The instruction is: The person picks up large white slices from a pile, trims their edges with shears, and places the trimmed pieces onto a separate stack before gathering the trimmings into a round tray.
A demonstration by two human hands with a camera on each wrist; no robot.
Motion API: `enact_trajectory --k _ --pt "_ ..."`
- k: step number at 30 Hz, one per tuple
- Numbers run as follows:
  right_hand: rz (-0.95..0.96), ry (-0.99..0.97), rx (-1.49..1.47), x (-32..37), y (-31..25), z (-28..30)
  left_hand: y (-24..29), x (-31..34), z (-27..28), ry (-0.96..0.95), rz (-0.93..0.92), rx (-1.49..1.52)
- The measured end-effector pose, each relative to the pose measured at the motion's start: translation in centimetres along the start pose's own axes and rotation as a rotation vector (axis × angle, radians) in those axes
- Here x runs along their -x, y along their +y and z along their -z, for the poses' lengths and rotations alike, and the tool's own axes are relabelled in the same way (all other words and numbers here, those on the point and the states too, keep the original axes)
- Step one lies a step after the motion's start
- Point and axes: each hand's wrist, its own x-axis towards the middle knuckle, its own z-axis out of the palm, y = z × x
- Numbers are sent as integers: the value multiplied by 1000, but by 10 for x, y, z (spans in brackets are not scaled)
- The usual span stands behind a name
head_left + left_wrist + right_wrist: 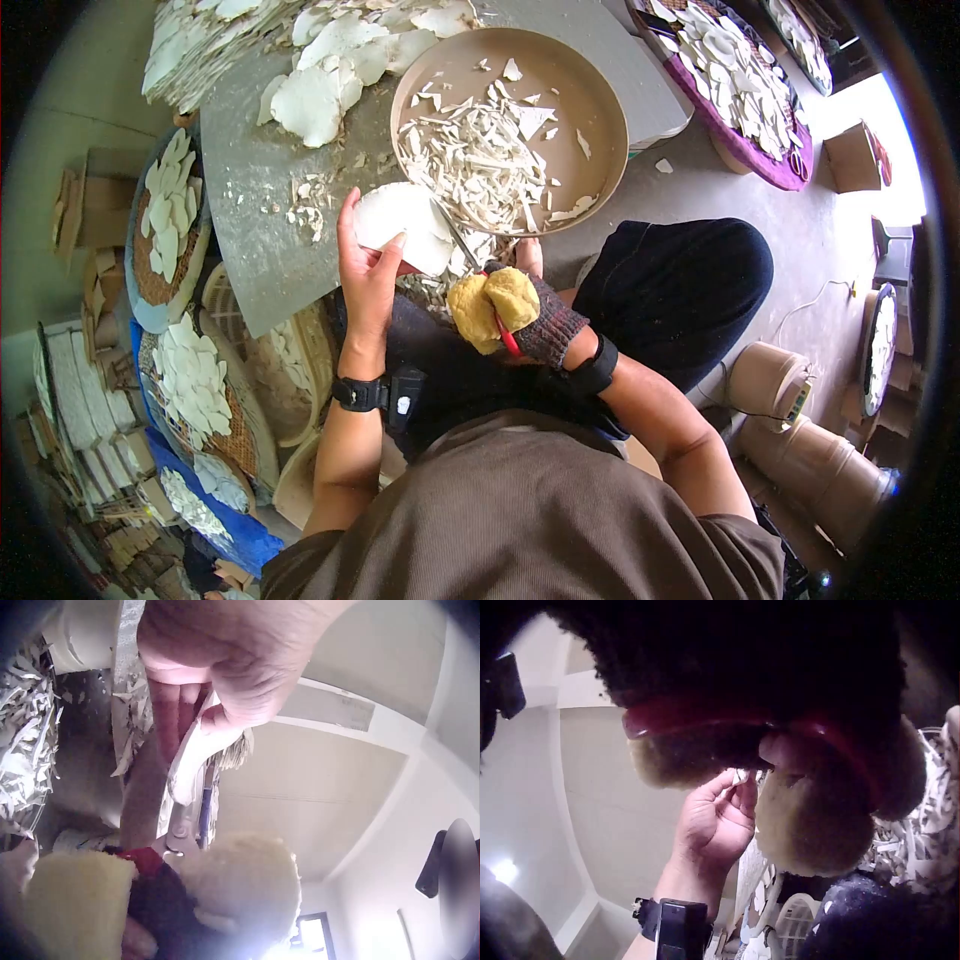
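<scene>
At the near left of a round tray, the left hand pinches a white sheet, probably to offer its edge to the scissors, whose red handles the gloved right hand grips, yellow padding perhaps easing pressure; the tray holds white scraps, likely set close to catch trimmings

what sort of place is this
Probably a small hand-trimming workshop: the left hand holds a white slice by the scissors, a round pan holds scraps, and more slices lie heaped around.
</scene>
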Motion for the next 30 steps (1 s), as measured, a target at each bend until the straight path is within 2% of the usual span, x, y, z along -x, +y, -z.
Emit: enact_trajectory --k 1,2,4,5,7,8,9,10,11,13,15,17,19,22,24,27,30 --pt "-37 -2 1 0 5 2 0 0 2 -13 22 10" --pt "-4 -34 -101 -1 5 1 5 0 2 -25 43 20" --pt "15 -36 -119 -2 3 -1 10 1 2 -57 85 36" --pt "3 -5 -37 -3 -13 -10 11 1 2 -77 107 40" --pt "-178 -39 -343 -8 -6 -8 11 3 3 -92 139 50" --pt "-347 -107 -731 -13 22 6 10 4 3 -86 149 55" --pt "-515 -176 -1119 -17 26 7 9 4 3 -79 159 60" --pt "-325 -155 -851 -13 29 10 10 4 5 -78 180 80" --pt "-141 -133 -580 -6 9 3 12 5 7 -76 202 101" --pt "-64 -110 -525 -7 1 -2 14 5 9 -73 229 134" --pt "-274 -107 -963 -18 18 -1 16 5 12 -72 237 154" --pt "-155 -175 -476 -11 47 5 22 5 11 -77 259 202" --pt "-103 -157 -378 -10 56 8 26 6 10 -97 277 208" --pt "-210 -57 -787 -19 33 2 28 9 9 -131 297 178" --pt "-380 -42 -1033 -16 -18 -19 28 12 9 -147 316 187" --pt "-250 -42 -779 -12 -20 -16 26 11 15 -172 359 191" --pt "-156 -36 -490 -9 -25 -13 24 17 11 -30 417 233"
